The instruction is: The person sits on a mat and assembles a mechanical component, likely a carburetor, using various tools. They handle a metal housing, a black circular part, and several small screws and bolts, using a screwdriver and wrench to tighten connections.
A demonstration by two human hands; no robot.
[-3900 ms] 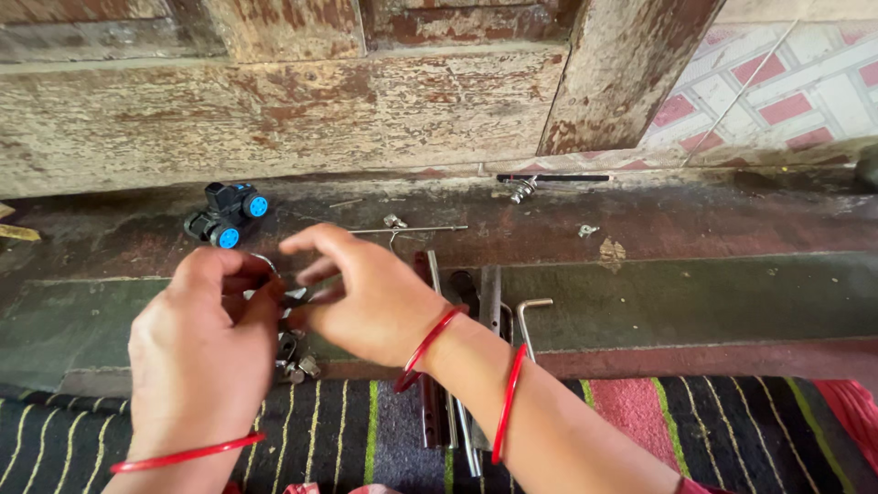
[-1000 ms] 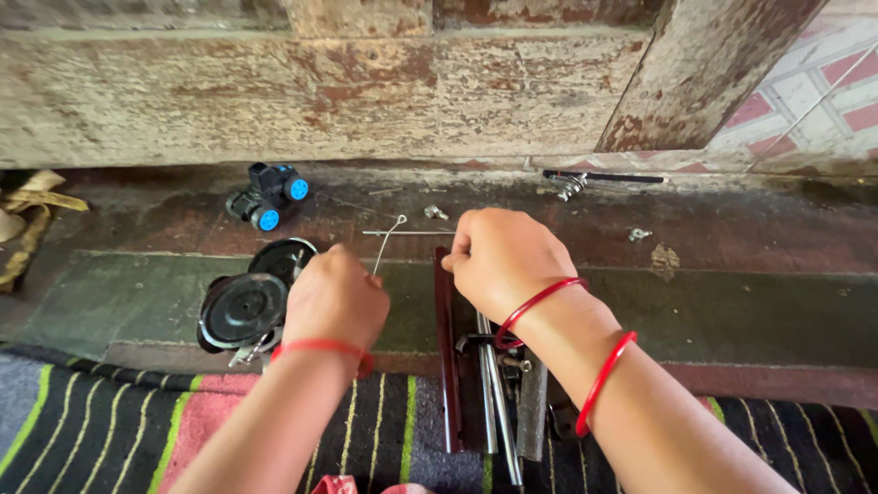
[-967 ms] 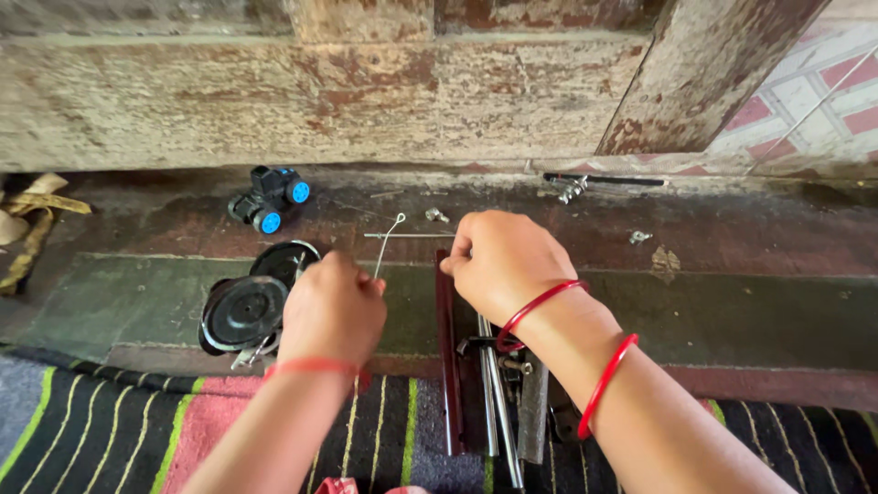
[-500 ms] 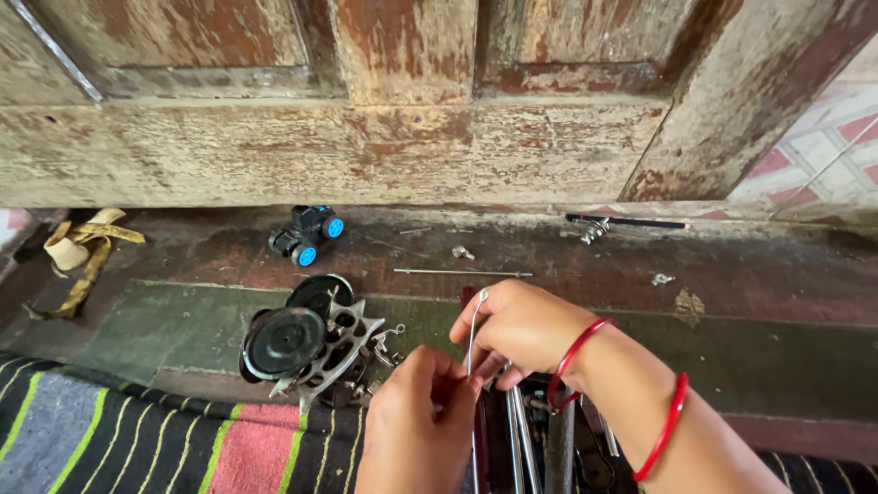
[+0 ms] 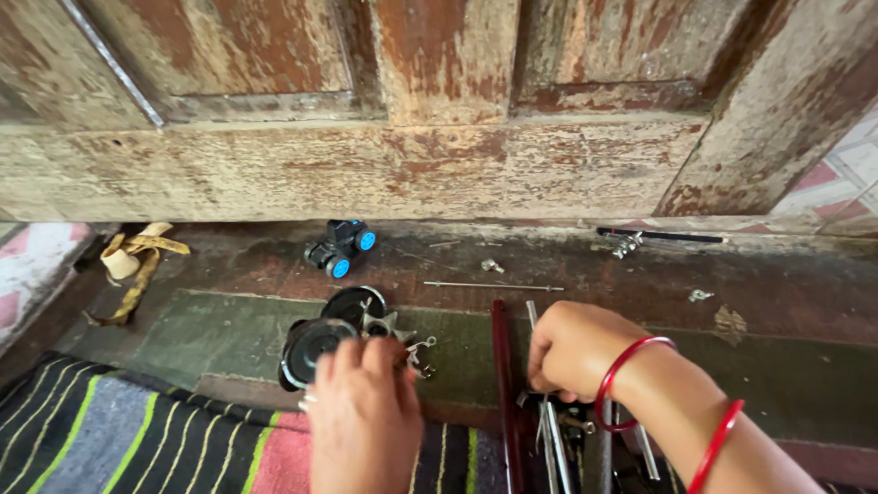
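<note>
Head view, looking down at a worn stone floor [image 5: 777, 384] in front of an old wooden door [image 5: 439, 119] with peeling paint.

Left hand [image 5: 364, 416]: palm down, fingers curled over the near edge of a pair of round black discs [image 5: 320, 343]. A small star-shaped metal piece [image 5: 380, 323] sits on the discs just beyond the fingertips. Fingers look part closed; whether they pinch anything beneath cannot be told, since the back of the hand hides the grip. The hand seems placed to steady the discs against the floor.

Right hand [image 5: 574, 349]: closed into a loose fist over the top of a bundle of metal rods [image 5: 549, 430], beside a dark red bar [image 5: 501, 393] that runs toward the camera. Fingers wrap the rods, apparently to keep them gathered. Two red bangles [image 5: 631, 384] sit on the wrist and forearm.

Surroundings: a blue-wheeled toy car [image 5: 340, 247] stands near the door sill, well apart from both hands. A thin straight wire [image 5: 494, 286] lies between car and right hand. Small screws [image 5: 492, 265] are scattered near it. A striped cloth [image 5: 137, 439] covers the near floor; a banana peel [image 5: 137, 265] lies far left.
</note>
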